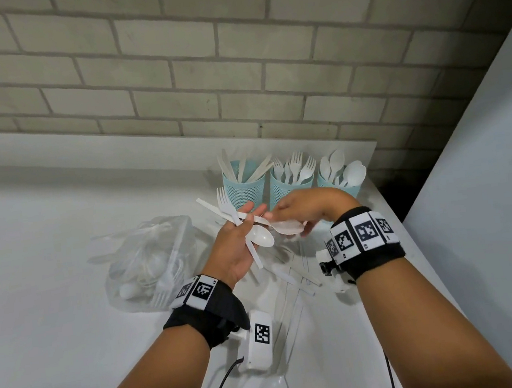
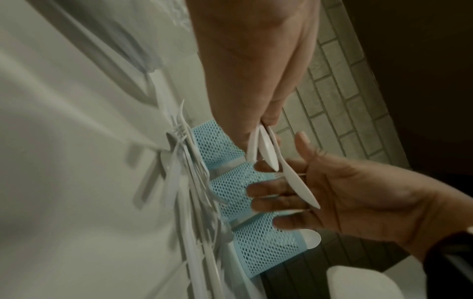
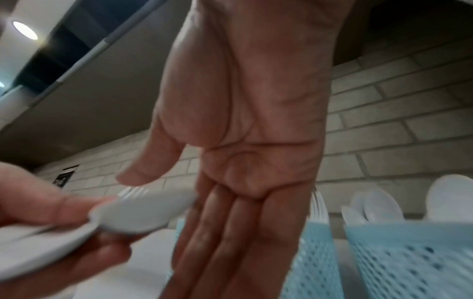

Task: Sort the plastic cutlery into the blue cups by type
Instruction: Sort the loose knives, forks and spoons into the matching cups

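While the left hand [image 1: 234, 253] grips mixed cutlery [image 1: 245, 227], the flat-fingered right hand [image 1: 301, 211] hovers before the cups [image 1: 292, 186].

left hand [image 2: 256, 66] gripping spoons [image 2: 268, 149], blue cups [image 2: 230, 188]

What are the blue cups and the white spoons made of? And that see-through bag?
Blue cups: probably plastic, matte, with molded mesh holes in the walls.
White spoons: thin plastic, smooth with a slight shine; the one in the left hand looks the same.
Bag: thin clear plastic film, crinkled and glossy, with cutlery showing through.
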`<action>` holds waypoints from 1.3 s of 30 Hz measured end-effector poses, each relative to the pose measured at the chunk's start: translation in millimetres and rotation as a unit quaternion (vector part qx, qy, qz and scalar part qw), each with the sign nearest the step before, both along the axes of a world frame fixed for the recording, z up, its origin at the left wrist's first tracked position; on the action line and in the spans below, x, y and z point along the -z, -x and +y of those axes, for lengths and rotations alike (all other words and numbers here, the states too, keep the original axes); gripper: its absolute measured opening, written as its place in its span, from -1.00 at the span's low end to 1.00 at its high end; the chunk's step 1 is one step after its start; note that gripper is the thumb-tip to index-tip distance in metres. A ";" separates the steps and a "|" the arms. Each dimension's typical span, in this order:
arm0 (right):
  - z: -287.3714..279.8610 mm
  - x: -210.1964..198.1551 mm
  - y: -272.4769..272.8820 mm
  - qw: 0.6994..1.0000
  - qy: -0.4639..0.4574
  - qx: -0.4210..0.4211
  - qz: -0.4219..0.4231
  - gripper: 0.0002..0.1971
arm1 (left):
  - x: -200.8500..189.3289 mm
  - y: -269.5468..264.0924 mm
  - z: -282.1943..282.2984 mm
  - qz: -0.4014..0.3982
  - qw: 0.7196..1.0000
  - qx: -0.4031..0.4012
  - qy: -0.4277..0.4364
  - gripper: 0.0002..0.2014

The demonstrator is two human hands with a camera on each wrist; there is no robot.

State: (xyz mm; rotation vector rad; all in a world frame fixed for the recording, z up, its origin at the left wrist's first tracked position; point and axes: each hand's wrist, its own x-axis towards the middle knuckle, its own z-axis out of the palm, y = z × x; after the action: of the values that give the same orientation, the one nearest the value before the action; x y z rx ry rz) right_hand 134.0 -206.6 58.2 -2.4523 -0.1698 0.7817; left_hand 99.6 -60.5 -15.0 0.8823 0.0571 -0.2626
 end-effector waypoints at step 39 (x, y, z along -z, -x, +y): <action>-43.4 29.2 -3.3 0.662 -0.599 0.444 -0.080 -0.86 | 2.2 -1.2 -33.8 0.027 0.996 0.065 0.055 -0.70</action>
State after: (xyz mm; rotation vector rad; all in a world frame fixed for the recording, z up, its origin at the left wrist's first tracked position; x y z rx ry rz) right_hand 137.3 -250.0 29.0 -1.0294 0.3505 -0.0872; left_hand 100.8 -94.3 -17.2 0.7697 0.0345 -0.4079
